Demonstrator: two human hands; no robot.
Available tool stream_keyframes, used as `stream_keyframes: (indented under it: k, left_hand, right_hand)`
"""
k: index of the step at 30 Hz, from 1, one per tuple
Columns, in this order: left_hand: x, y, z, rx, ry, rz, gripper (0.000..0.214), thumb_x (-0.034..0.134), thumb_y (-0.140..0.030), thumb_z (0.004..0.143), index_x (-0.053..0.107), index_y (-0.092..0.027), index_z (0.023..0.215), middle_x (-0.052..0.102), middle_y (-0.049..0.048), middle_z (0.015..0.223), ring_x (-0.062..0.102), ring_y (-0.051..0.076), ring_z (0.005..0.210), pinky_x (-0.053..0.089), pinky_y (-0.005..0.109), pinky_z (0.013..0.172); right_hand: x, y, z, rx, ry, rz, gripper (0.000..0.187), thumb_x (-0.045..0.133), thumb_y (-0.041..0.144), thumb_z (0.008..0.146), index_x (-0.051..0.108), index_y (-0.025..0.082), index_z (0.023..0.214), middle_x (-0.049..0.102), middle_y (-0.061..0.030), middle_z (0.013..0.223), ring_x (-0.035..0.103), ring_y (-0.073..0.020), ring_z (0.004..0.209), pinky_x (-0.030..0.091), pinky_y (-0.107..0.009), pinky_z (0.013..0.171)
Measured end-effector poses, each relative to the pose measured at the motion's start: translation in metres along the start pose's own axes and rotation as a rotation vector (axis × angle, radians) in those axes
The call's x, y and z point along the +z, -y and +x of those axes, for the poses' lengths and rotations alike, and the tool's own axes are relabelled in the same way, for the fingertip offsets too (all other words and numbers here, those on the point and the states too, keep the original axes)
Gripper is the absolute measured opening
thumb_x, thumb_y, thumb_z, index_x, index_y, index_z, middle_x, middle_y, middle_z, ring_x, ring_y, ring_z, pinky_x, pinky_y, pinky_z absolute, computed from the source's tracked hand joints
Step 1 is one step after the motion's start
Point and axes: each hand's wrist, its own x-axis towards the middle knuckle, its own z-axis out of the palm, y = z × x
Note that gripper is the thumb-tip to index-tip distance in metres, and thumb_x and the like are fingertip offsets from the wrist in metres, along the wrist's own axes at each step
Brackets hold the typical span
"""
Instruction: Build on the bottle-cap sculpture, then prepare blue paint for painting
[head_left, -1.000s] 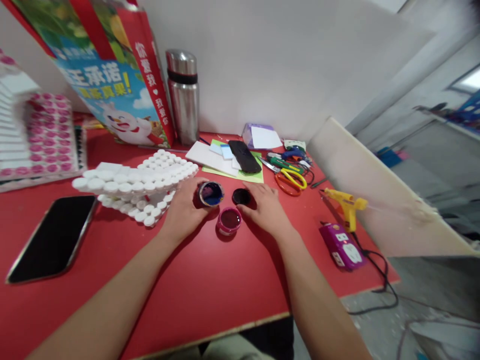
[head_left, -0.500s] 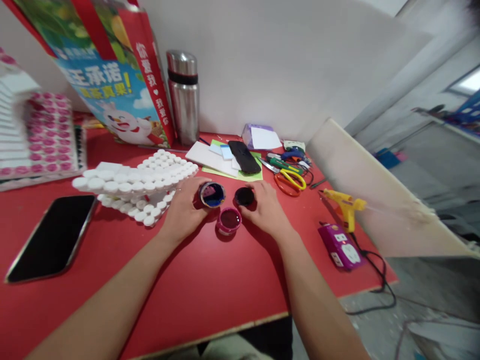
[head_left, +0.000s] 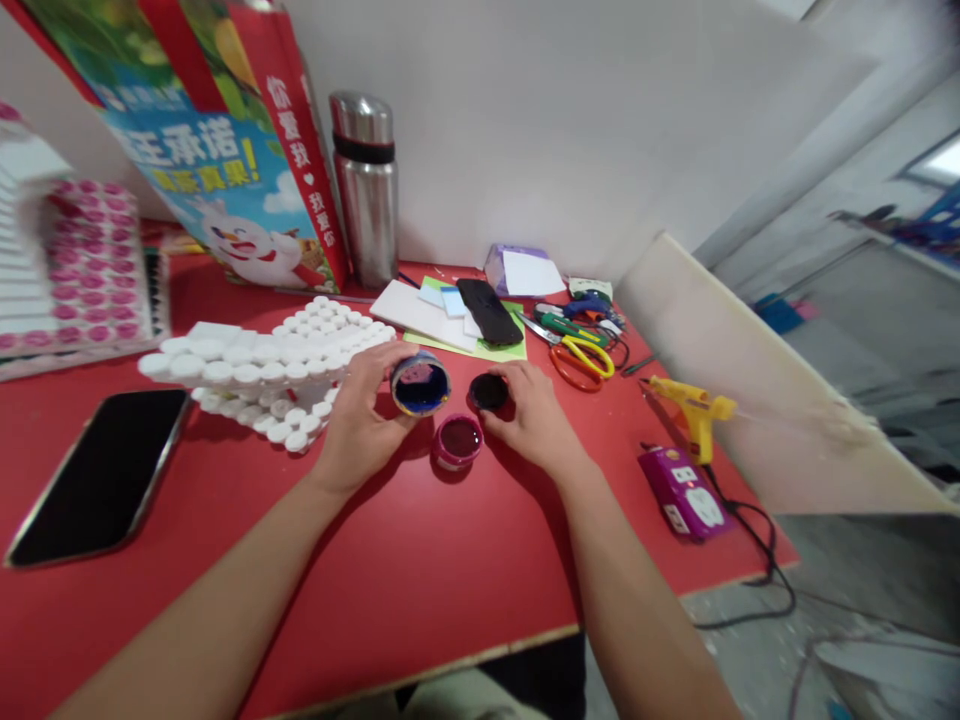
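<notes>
My left hand (head_left: 364, 420) is closed around a paint jar (head_left: 421, 388) with dark blue paint inside; its mouth is tilted toward me. Fingers of my right hand (head_left: 536, 415) curl round a small dark paint jar (head_left: 489, 392) at the table's middle. Between the hands and slightly nearer to me stands an open magenta paint jar (head_left: 457, 442), touched by neither hand's grip. Left of my left hand sits a white structure built of round pieces (head_left: 262, 365).
On the red table (head_left: 450, 580) lie a phone (head_left: 101, 475), scissors (head_left: 581, 358), a dark flat object (head_left: 489, 312) on papers, a yellow glue gun (head_left: 694, 410) and a purple power socket (head_left: 682, 492). Behind stand a steel flask (head_left: 367, 200) and a printed bag (head_left: 225, 170).
My left hand has lifted and tilted the blue paint jar, so its mouth faces me more. My right hand and the magenta jar look unmoved.
</notes>
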Motion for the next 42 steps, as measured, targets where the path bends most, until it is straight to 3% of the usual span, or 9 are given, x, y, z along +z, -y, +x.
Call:
stream_keyframes:
  k: [9, 14, 19, 22, 26, 31, 37, 42]
  left_hand:
    - [-0.001, 0.000, -0.001, 0.048, -0.008, -0.001, 0.049, 0.079, -0.029, 0.085, 0.060, -0.026, 0.129, 0.066, 0.0087, 0.134, 0.060, 0.027, 0.128, 0.047, 0.045, 0.111]
    - [0.001, 0.002, -0.001, -0.094, 0.031, 0.008, 0.055, 0.084, -0.037, 0.078, 0.061, -0.025, 0.126, 0.067, 0.0088, 0.134, 0.062, 0.028, 0.124, 0.048, 0.045, 0.110]
    - [0.004, 0.008, 0.001, -0.238, 0.048, -0.011, 0.056, 0.087, -0.032, 0.070, 0.064, -0.025, 0.121, 0.071, 0.0066, 0.124, 0.066, 0.028, 0.113, 0.052, 0.046, 0.102]
    - [0.005, 0.010, 0.002, -0.269, 0.060, -0.059, 0.057, 0.087, -0.029, 0.069, 0.064, -0.024, 0.121, 0.071, 0.0071, 0.123, 0.067, 0.028, 0.111, 0.052, 0.046, 0.101]
    - [0.006, 0.011, 0.003, -0.289, 0.067, -0.110, 0.056, 0.085, -0.025, 0.069, 0.065, -0.024, 0.120, 0.071, 0.0071, 0.120, 0.067, 0.027, 0.109, 0.051, 0.046, 0.100]
    - [0.006, 0.013, 0.002, -0.310, 0.068, -0.132, 0.056, 0.084, -0.025, 0.069, 0.064, -0.024, 0.122, 0.071, 0.0078, 0.119, 0.067, 0.028, 0.108, 0.052, 0.048, 0.100]
    - [0.009, 0.018, 0.001, -0.353, 0.085, -0.184, 0.057, 0.085, -0.026, 0.069, 0.062, -0.023, 0.121, 0.071, 0.0088, 0.118, 0.068, 0.028, 0.105, 0.053, 0.047, 0.097]
    - [0.010, 0.015, 0.001, -0.380, 0.099, -0.205, 0.054, 0.085, -0.023, 0.070, 0.062, -0.022, 0.119, 0.071, 0.0072, 0.114, 0.068, 0.025, 0.102, 0.053, 0.041, 0.093]
  right_hand:
    - [0.000, 0.002, 0.000, -0.007, -0.004, 0.025, 0.047, 0.068, 0.025, 0.084, 0.057, 0.019, 0.129, 0.063, -0.0164, 0.132, 0.057, -0.0345, 0.127, 0.043, -0.054, 0.109]
    - [0.000, 0.002, 0.000, -0.022, 0.026, 0.017, 0.045, 0.070, 0.028, 0.083, 0.062, 0.022, 0.126, 0.066, -0.0136, 0.131, 0.058, -0.0338, 0.126, 0.042, -0.055, 0.110]
    - [0.001, 0.000, 0.000, -0.051, 0.045, 0.020, 0.054, 0.074, 0.042, 0.086, 0.062, 0.024, 0.135, 0.065, -0.0142, 0.139, 0.056, -0.0350, 0.132, 0.038, -0.059, 0.115]
    - [-0.004, -0.004, 0.000, -0.017, -0.124, 0.044, 0.045, 0.068, 0.044, 0.092, 0.067, 0.022, 0.130, 0.070, -0.0143, 0.132, 0.061, -0.0335, 0.126, 0.044, -0.056, 0.111]
    - [-0.026, -0.012, 0.002, 0.145, -0.397, 0.037, 0.024, 0.053, 0.030, 0.097, 0.074, 0.022, 0.104, 0.074, -0.0111, 0.104, 0.069, -0.0295, 0.098, 0.055, -0.050, 0.093]
    - [-0.055, -0.016, 0.012, 0.233, -0.457, -0.049, 0.015, 0.059, 0.025, 0.092, 0.073, 0.023, 0.091, 0.076, -0.0095, 0.096, 0.069, -0.0287, 0.087, 0.055, -0.051, 0.088]
    - [-0.057, -0.002, 0.058, 0.201, -0.350, -0.109, 0.019, 0.060, 0.031, 0.097, 0.070, 0.021, 0.085, 0.076, -0.0063, 0.079, 0.070, -0.0244, 0.075, 0.056, -0.045, 0.080]
    - [-0.035, 0.014, 0.150, 0.052, -0.066, -0.201, 0.025, 0.054, 0.021, 0.099, 0.076, 0.017, 0.088, 0.079, -0.0090, 0.093, 0.072, -0.0235, 0.095, 0.051, -0.036, 0.091]
